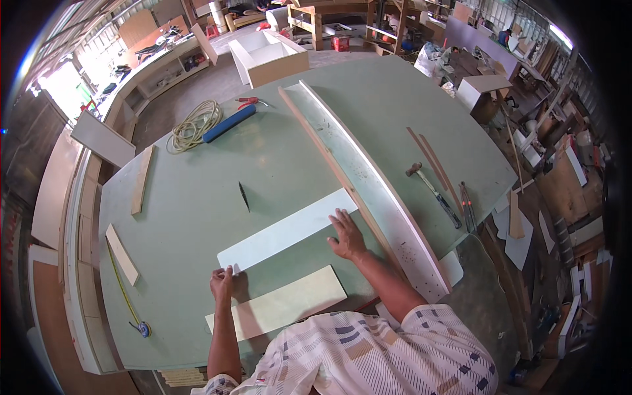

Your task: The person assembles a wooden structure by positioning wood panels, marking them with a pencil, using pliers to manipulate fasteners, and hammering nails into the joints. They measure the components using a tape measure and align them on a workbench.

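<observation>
A narrow white panel [286,228] lies slantwise on the green-topped table. At its near left corner my left hand [222,283] is closed, with the thumb over the panel's edge. My right hand [347,236] has its fingers spread, the fingertips resting on the panel's right end. That end meets the wooden side strip [329,155] of a long white trough-like piece [401,214], which runs from the far middle to the near right and has debris inside. Closer to my body is a pale wooden board [289,304], apart from the panel.
Right of the trough are a hammer [432,194], pincers [467,207] and thin brown strips [434,164]. Leftward lie a dark pointed tool [244,196], coiled cable [194,128], a blue cylinder [229,124], red-handled pliers [250,102], a tape measure [143,328] and wood offcuts [122,253].
</observation>
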A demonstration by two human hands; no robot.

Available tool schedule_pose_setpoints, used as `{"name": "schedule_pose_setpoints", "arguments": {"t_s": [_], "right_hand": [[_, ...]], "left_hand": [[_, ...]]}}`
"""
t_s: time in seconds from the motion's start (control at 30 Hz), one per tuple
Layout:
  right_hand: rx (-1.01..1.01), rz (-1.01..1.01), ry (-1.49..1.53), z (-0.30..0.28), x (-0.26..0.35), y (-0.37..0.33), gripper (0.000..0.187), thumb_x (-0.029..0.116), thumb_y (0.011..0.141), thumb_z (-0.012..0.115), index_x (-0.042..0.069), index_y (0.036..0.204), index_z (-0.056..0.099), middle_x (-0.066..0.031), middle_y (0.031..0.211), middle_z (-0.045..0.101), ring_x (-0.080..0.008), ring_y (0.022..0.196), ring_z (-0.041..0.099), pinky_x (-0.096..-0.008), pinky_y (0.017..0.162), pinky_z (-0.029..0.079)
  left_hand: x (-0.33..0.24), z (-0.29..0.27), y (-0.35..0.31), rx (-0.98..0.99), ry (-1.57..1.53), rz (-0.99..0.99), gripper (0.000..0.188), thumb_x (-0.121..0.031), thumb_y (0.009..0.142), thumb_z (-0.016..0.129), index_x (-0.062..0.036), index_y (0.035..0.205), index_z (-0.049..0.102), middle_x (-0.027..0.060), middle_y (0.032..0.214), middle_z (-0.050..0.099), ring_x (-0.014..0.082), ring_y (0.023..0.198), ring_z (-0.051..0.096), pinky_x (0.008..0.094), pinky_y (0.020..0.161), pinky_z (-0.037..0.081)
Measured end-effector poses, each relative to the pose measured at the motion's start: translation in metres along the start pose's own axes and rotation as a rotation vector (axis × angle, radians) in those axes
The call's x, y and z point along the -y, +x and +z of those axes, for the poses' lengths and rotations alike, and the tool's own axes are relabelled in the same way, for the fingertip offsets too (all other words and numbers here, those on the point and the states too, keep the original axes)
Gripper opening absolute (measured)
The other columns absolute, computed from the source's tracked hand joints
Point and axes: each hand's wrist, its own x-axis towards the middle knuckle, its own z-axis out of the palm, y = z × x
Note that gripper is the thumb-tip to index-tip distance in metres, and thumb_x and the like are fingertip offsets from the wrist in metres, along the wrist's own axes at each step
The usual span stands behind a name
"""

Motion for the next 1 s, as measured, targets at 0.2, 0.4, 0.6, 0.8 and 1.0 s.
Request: {"name": "schedule_pose_setpoints", "arguments": {"t_s": [0.2,0.4,0.6,0.8,1.0], "right_hand": [[0.303,-0.048,0.203,-0.02,0.033,-0.004,0.061,0.039,0.087,0.066,0.01,0.14,0.056,-0.0162,0.155,0.043,-0.0294,0.147,0.035,-0.0411,0.119,0.033],[0.358,0.246,0.802,-0.034,0.026,0.015,0.042,0.027,0.089,0.07,0.003,0.123,0.066,-0.0149,0.12,0.071,-0.0265,0.115,0.067,-0.0346,0.099,0.053],[0.038,0.601,1.015,-0.035,-0.011,0.008,0.029,0.018,0.093,0.068,0.0,0.116,0.069,-0.0091,0.102,0.073,-0.0152,0.09,0.07,-0.028,0.079,0.055],[-0.274,0.74,1.206,-0.076,-0.012,0.007,0.026,0.019,0.097,0.062,0.004,0.117,0.068,-0.0041,0.103,0.069,-0.0145,0.096,0.065,-0.0302,0.082,0.053],[0.233,0.438,1.912,-0.116,0.052,0.042,0.059,0.039,0.099,0.059,0.004,0.145,0.049,-0.0104,0.134,0.06,-0.0187,0.108,0.063,-0.0366,0.095,0.05]], "left_hand": [[-0.046,0.015,-0.025,-0.095,0.695,0.535,0.097,-0.051,0.065,0.087,0.0001,0.139,0.051,0.0255,0.154,0.037,0.0385,0.146,0.032,0.0499,0.118,0.027],[-0.111,0.101,-0.033,0.287,0.752,0.869,0.116,-0.05,0.055,0.091,-0.0012,0.147,0.041,0.0236,0.155,0.037,0.0381,0.146,0.031,0.0545,0.119,0.022],[-0.13,0.126,-0.019,0.463,0.702,0.753,0.109,-0.042,0.057,0.09,0.0,0.145,0.042,0.0214,0.143,0.048,0.0362,0.136,0.042,0.0548,0.116,0.027],[-0.129,0.038,-0.017,0.613,0.459,0.738,0.093,-0.029,0.058,0.09,0.0006,0.137,0.052,0.0197,0.136,0.055,0.0355,0.129,0.051,0.0421,0.108,0.045],[-0.134,-0.032,-0.027,0.792,0.308,0.644,0.095,-0.021,0.058,0.092,-0.002,0.142,0.05,0.0155,0.137,0.053,0.0291,0.132,0.049,0.0406,0.113,0.039]]}}
